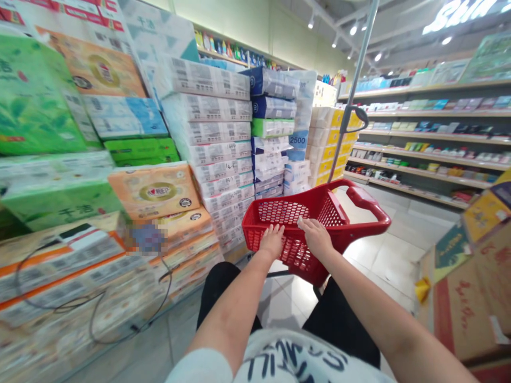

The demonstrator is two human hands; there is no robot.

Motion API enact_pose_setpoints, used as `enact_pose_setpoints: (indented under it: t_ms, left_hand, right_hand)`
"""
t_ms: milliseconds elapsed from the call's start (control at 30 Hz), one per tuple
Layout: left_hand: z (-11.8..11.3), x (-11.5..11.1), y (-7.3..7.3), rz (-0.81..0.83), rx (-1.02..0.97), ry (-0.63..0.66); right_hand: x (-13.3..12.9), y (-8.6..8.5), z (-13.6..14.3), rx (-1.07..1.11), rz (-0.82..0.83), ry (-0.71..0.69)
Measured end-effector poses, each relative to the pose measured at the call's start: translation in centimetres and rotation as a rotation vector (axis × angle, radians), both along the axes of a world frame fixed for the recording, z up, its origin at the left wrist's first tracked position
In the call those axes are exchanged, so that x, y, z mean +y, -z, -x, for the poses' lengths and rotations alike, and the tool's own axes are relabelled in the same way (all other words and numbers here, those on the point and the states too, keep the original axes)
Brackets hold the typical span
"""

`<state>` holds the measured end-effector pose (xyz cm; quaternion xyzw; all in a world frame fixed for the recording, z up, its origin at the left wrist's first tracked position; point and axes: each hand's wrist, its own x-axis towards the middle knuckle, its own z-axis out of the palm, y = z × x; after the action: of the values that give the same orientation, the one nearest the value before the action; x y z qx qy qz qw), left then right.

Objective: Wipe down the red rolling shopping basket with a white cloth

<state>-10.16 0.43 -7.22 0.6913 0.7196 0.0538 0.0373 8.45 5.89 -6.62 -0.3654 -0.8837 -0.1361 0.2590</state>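
A red plastic shopping basket cart [295,210] with mesh walls stands in front of my knees, its handle toward the right. My left hand [272,240] rests on the near rim with its fingers spread and holds nothing. At the same rim, further right, my right hand [315,235] has its fingers bent round a small whitish thing [300,219], too small to name. The basket's inside shows no goods where it is visible.
Stacked tissue packs [221,130] rise on the left and ahead. A grey pole [353,85] stands behind the cart. Cardboard boxes [459,298] are at the lower right, shelves [431,135] behind. A loose cable [93,314] hangs at the lower left.
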Motion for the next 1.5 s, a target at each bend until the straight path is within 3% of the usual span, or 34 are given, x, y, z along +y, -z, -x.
enact_pose_setpoints:
  t_ms: [133, 233, 400, 567, 700, 800, 933, 1133, 1333, 1500]
  left_hand:
    - [0.0, -0.1, 0.0, -0.008, -0.015, 0.01]
    - [0.1, 0.0, 0.0, -0.004, -0.02, 0.014]
    - [0.0, -0.1, 0.1, -0.014, -0.033, -0.005]
    - [0.1, 0.0, -0.1, -0.011, -0.039, 0.009]
    - [0.4, 0.5, 0.0, -0.002, -0.038, 0.017]
    - [0.4, 0.7, 0.2, -0.013, -0.062, 0.001]
    - [0.4, 0.9, 0.3, -0.008, -0.081, -0.009]
    - [0.2, 0.8, 0.2, 0.0, -0.084, -0.026]
    - [0.3, 0.6, 0.1, 0.0, -0.073, -0.006]
    - [0.3, 0.6, -0.2, 0.025, -0.04, -0.01]
  right_hand:
    - [-0.7, 2.3, -0.2, -0.027, -0.041, -0.088]
    - [-1.1, 2.9, -0.2, -0.03, -0.011, -0.111]
    - [-1.2, 2.3, -0.3, 0.088, -0.139, -0.103]
    - [-1.3, 2.8, -0.7, 0.069, -0.14, -0.148]
    - [-0.6, 1.4, -0.9, 0.147, -0.183, -0.061]
    - [-0.1, 0.9, -1.3, 0.129, -0.165, -0.022]
    - [-0.3, 1.3, -1.5, 0.067, -0.143, -0.071]
    - [-0.3, 0.2, -1.1, 0.185, -0.171, -0.006]
    - [0.1, 1.1, -1.0, 0.15, -0.13, -0.087]
    - [0.6, 0.4, -0.8, 0.207, -0.092, -0.02]
